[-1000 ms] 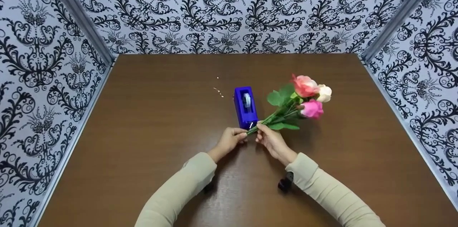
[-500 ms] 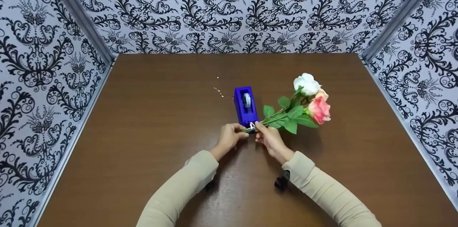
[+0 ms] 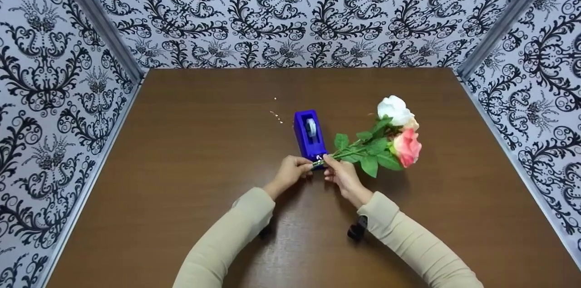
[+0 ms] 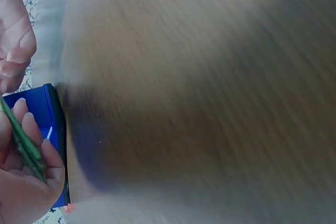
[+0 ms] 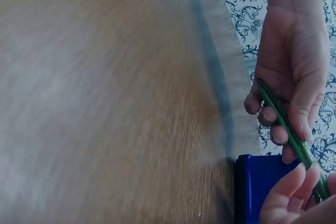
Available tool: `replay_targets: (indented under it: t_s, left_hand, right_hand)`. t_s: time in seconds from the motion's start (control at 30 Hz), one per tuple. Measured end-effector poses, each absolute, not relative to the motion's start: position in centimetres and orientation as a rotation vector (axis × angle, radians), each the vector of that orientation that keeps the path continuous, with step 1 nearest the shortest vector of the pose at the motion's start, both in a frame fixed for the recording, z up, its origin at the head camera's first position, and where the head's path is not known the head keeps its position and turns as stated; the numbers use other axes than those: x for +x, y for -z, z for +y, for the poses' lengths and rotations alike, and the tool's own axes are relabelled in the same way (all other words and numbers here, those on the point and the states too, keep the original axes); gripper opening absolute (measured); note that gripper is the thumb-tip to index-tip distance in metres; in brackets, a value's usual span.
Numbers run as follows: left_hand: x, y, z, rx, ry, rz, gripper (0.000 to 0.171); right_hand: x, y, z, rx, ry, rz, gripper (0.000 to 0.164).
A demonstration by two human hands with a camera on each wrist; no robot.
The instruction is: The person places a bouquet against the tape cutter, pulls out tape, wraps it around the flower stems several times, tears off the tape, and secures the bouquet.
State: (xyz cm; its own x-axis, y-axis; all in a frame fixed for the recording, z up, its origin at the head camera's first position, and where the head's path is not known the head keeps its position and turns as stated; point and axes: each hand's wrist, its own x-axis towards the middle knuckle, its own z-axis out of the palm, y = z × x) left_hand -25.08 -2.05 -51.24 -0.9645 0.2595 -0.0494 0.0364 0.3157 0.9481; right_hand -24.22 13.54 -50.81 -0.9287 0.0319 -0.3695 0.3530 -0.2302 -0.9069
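Note:
A bunch of artificial roses (image 3: pixel 370 149) with green leaves lies slantwise between the two hands, its white, peach and coral heads toward the right. My left hand (image 3: pixel 290 171) pinches the lower ends of the green stems (image 4: pixel 23 142) between thumb and fingers. Farther up the stems, my right hand (image 3: pixel 344 179) pinches them with thumb and fingertips. Just behind the hands stands a blue tape dispenser (image 3: pixel 309 136) with a roll of clear tape (image 3: pixel 311 127) in it. A shiny patch shows on the stems between the hands, overlapping the dispenser's front end.
The brown wooden table (image 3: pixel 204 142) is enclosed by patterned walls (image 3: pixel 281 15) at the back and sides. Small pale specks (image 3: pixel 277 116) lie left of the dispenser. Black wrist devices (image 3: pixel 357 229) show below the sleeves.
The bunch has been rolled between the fingers: the coral rose went from top to bottom, the white one came up, and the pink one is now out of sight. Both hands stay near the dispenser.

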Motion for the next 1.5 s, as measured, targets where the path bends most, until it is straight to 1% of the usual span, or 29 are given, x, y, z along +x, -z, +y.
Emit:
replay_targets:
  t_s: [0.2, 0.4, 0.43, 0.57, 0.63, 0.73, 0.93, 1.1, 1.3, 1.5]
  left_hand:
    - [-25.0, 50.9, -1.8, 0.283, -1.681, 2.536, 0.015]
    - [-25.0, 50.8, -1.8, 0.328, -1.568, 2.629, 0.013]
    - [-25.1, 50.7, -1.8, 0.302, -1.556, 2.614, 0.017]
    - [-25.7, 50.2, -1.8, 0.160, -1.530, 2.535, 0.043]
    - [-26.1, 49.8, -1.6, 0.095, -1.482, 2.525, 0.048]
    - [-26.5, 49.2, -1.4, 0.092, -1.349, 2.584, 0.044]
    - [-26.5, 48.3, -1.0, 0.224, -1.084, 2.710, 0.046]
    - [-26.4, 48.0, -1.5, 0.212, -1.005, 2.731, 0.045]
    - [-26.7, 48.3, -1.7, 0.165, -1.015, 2.742, 0.044]
    - [-26.8, 48.8, -1.7, 0.034, -1.333, 2.532, 0.042]
  right_hand:
    - [-24.6, 51.4, 13.4, 0.398, 2.168, 1.985, 0.023]
    - [-24.8, 51.8, 13.3, 0.424, 2.186, 1.994, 0.021]
    - [-24.8, 51.8, 13.3, 0.419, 2.190, 1.987, 0.019]
    - [-24.7, 51.6, 13.3, 0.408, 2.208, 1.952, 0.016]
    - [-24.6, 51.5, 13.3, 0.406, 2.212, 1.930, 0.015]
    - [-24.5, 51.3, 13.4, 0.408, 2.212, 1.903, 0.013]
    - [-24.4, 51.0, 14.1, 0.376, 2.213, 1.878, 0.013]
    - [-23.5, 50.7, 15.4, 0.373, 2.172, 1.912, 0.015]
    - [-21.9, 50.8, 15.6, 0.396, 2.114, 1.961, 0.014]
    - [-21.2, 50.8, 14.0, 0.385, 2.187, 1.882, 0.015]
